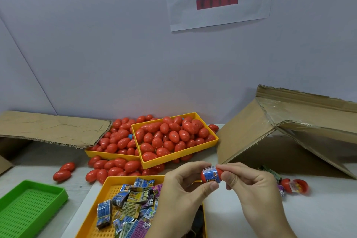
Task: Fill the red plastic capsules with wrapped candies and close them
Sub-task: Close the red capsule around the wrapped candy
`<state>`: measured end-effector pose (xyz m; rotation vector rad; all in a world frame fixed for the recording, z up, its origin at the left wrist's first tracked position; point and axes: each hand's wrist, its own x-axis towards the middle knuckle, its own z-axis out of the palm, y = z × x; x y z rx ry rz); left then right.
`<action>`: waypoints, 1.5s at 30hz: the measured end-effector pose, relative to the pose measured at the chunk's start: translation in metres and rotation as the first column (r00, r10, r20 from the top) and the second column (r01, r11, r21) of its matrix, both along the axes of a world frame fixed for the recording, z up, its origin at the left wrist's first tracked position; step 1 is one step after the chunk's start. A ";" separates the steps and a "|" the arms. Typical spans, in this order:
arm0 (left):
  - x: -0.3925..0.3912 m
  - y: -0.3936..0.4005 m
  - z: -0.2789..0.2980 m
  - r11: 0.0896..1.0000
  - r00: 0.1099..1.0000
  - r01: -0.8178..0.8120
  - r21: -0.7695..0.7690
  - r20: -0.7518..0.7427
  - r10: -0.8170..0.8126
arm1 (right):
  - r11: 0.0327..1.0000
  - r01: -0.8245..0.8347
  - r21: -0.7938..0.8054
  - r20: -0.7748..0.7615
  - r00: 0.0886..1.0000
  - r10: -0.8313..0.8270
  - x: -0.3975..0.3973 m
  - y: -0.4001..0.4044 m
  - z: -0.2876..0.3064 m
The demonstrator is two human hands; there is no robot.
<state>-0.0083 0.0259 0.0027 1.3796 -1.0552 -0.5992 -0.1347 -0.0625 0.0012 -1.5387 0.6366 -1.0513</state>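
While left hand [185, 185] pinches capsule [211, 175], right hand [249, 183] grips its other end.

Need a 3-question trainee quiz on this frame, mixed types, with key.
1. True or false: the green tray holds wrapped candies.
2. What sits between the left hand and right hand?
A. a red capsule with a blue candy at its mouth
B. a closed capsule
C. nothing
3. Fill in: the candy tray is ____ in colour.

Key: 1 false, it shows none. 2 A, the capsule. 3 yellow.
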 end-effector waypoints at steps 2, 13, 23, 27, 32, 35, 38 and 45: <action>0.001 0.000 0.000 1.000 1.000 0.010 0.009 0.004 -0.010 | 1.000 -0.004 0.004 -0.003 1.000 0.004 0.000 0.000 0.000; 0.002 0.000 -0.002 0.998 0.991 0.041 0.046 0.124 -0.046 | 0.999 -0.024 0.023 -0.025 0.999 0.025 0.000 -0.002 -0.001; -0.003 0.000 -0.001 0.999 0.996 0.021 -0.030 0.086 -0.019 | 1.000 0.012 0.018 0.006 1.000 -0.012 0.000 0.000 0.000; -0.003 -0.001 -0.003 0.997 0.997 -0.039 -0.073 0.070 0.044 | 0.999 0.044 0.001 0.042 0.998 -0.044 0.000 0.001 0.000; -0.005 -0.003 -0.005 0.993 0.995 -0.064 -0.102 0.074 0.072 | 0.997 0.076 -0.007 0.042 0.996 -0.075 0.001 0.001 -0.002; -0.006 -0.004 -0.006 0.992 0.993 -0.076 -0.104 0.086 0.085 | 0.997 0.080 -0.003 0.059 0.995 -0.080 0.001 0.001 -0.002; -0.005 -0.005 -0.007 0.989 0.990 -0.090 -0.122 0.094 0.101 | 0.996 0.084 -0.004 0.069 0.994 -0.084 0.002 0.002 -0.002; -0.005 -0.005 -0.007 0.988 0.986 -0.108 -0.113 0.117 0.121 | 0.996 0.093 0.001 0.080 0.992 -0.093 0.001 0.002 -0.002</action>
